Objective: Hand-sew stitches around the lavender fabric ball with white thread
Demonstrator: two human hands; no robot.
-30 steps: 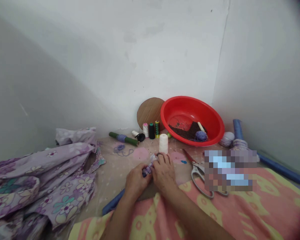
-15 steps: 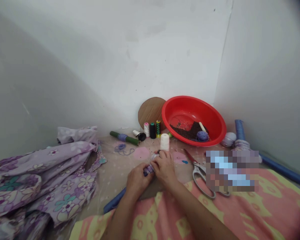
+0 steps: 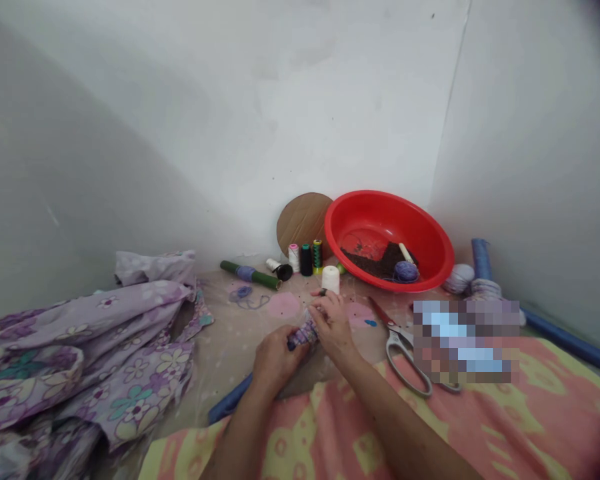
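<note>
Yarn-wrapped roll: between the two hands, slanting up and away to the right, purple and white strands wound around what looks like a dark blue core.
Left grip: the left hand is clamped around the roll's near end.
Right grip: the right hand has its fingers bent over the far end; whether they pinch the yarn, one cannot tell.
Weight and feel: probably light, the winding soft over a firmer core; hardly fragile, though strands may slide or snag.
Best hold: likely the near end, around the core, with only light fingertips on the winding.
Blue rod: runs out from under the left forearm; perhaps the same core, the join being hidden.
White thread cone: upright, just beyond the right hand.
Scissors: right of the hands, partly on the pink-and-yellow cloth.
</note>
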